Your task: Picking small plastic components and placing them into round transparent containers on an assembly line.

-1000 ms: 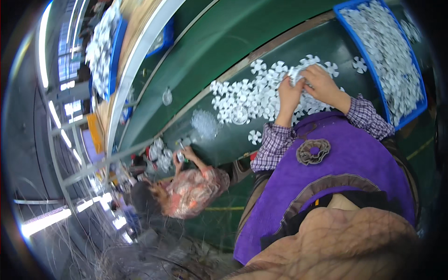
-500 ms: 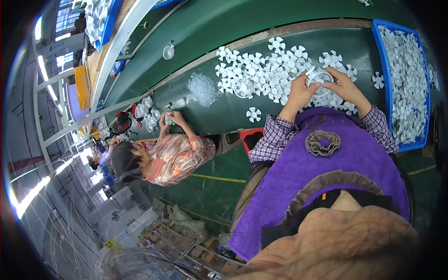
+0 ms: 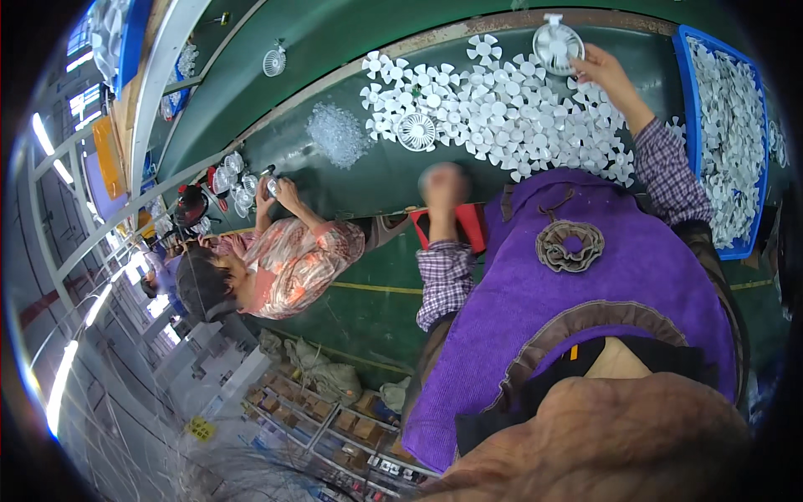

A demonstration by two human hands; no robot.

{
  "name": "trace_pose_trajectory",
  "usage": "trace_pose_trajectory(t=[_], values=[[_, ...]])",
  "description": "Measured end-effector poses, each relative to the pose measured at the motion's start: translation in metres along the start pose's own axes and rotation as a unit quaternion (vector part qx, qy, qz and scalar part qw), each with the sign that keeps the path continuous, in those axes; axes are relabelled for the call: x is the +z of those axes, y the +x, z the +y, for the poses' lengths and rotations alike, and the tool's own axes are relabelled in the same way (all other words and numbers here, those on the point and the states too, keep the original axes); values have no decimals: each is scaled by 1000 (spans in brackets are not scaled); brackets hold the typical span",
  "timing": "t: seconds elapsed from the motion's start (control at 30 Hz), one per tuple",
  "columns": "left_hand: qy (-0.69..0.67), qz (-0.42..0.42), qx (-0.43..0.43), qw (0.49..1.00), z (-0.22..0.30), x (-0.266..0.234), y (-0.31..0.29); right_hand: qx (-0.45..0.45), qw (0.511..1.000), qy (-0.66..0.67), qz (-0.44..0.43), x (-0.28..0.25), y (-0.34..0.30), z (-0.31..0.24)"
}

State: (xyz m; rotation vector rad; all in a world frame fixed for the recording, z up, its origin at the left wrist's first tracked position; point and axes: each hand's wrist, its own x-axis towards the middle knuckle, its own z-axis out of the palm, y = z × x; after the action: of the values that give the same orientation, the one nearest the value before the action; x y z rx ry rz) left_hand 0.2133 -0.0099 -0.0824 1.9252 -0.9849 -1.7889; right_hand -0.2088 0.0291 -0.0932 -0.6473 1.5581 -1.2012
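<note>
My right hand [image 3: 602, 70] grips the rim of a small white fan housing [image 3: 557, 48] with a round slatted grille. It is at the far edge of the work table, beyond the heap. My left hand [image 3: 443, 185] is smeared by motion over the table's near edge, beside a red bin-like object [image 3: 471, 227]; whether it holds anything does not show. Between my hands spreads a heap of white fan blades [image 3: 502, 117]. Another round white fan housing [image 3: 416, 132] lies at the heap's left side.
Left of the heap is a pile of small clear pieces [image 3: 339, 135]. A blue crate [image 3: 693, 134] full of white fan blades stands at the right. Further left, a co-worker [image 3: 293, 259] handles a part beside several fan housings. A green belt [image 3: 351, 42] runs behind the table.
My hands have parted. The right has carried the fan housing away to the far edge; the left has swung left and back to the near edge. The view has shifted slightly.
</note>
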Motion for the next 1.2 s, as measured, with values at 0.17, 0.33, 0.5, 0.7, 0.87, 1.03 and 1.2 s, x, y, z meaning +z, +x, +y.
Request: trace_pose_trajectory(t=[0.17, 0.33, 0.5, 0.7, 0.87, 1.03, 1.2], values=[[44, 171, -46, 983, -64, -63, 31, 30, 991, -83, 97, -35, 1, 31], [-9, 124, 57, 991, -68, -32, 57, 92, 990, -21, 102, -38, -49, 60], [-23, -17, 79, 996, -24, 26, 54, 124, 984, -7, 130, -42, -97, 74], [-82, 92, -17, 992, 0, -8, 73, 85, 985, -13, 149, -54, -115, 78], [-105, 201, 22, 974, 14, -33, 102, 1, 977, -98, 189, -38, -103, 85], [-63, 165, 32, 984, 12, -37, 132, -34, 928, -264, 261, -45, -99, 83], [-136, 58, 36, 988, 30, -30, 100, -8, 896, -344, 282, -62, -107, 83]])
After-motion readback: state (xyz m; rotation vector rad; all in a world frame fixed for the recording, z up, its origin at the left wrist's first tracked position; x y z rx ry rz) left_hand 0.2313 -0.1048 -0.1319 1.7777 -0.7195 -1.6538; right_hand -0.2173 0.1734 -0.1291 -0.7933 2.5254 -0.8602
